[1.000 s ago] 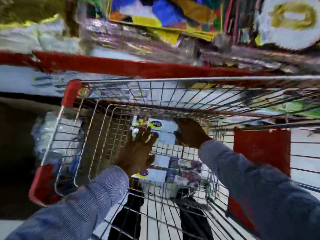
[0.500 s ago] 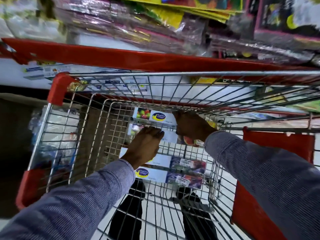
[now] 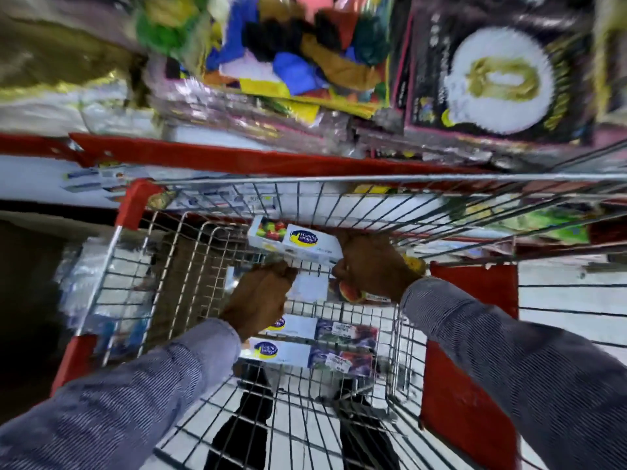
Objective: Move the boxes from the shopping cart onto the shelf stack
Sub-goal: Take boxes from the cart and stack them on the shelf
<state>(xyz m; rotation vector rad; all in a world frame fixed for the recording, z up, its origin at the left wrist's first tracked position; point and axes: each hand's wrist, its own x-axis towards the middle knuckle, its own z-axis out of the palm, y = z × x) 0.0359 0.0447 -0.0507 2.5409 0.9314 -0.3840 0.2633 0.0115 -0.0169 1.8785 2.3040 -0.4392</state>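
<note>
Both my hands are inside a wire shopping cart (image 3: 373,180). My right hand (image 3: 369,262) grips the right end of a long white box (image 3: 295,240) with fruit pictures and a blue-yellow logo, raised and tilted. Under it lies another white box (image 3: 310,286), and my left hand (image 3: 261,296) is curled at its left end; I cannot tell whether it holds that box. Two more white boxes (image 3: 298,354) lie flat on the cart floor nearer me. The red-edged shelf (image 3: 237,157) runs just beyond the cart.
The shelf above the red edge holds colourful wrapped packs (image 3: 305,62) and a dark box with a white disc (image 3: 498,72). A red plastic panel (image 3: 475,351) hangs on the cart's right side. My shoes (image 3: 244,432) show through the cart floor. Wrapped goods (image 3: 84,276) lie at the left.
The top box has risen and tilted in my right hand. My left hand has curled shut at the box below. The view has tipped up toward the shelf.
</note>
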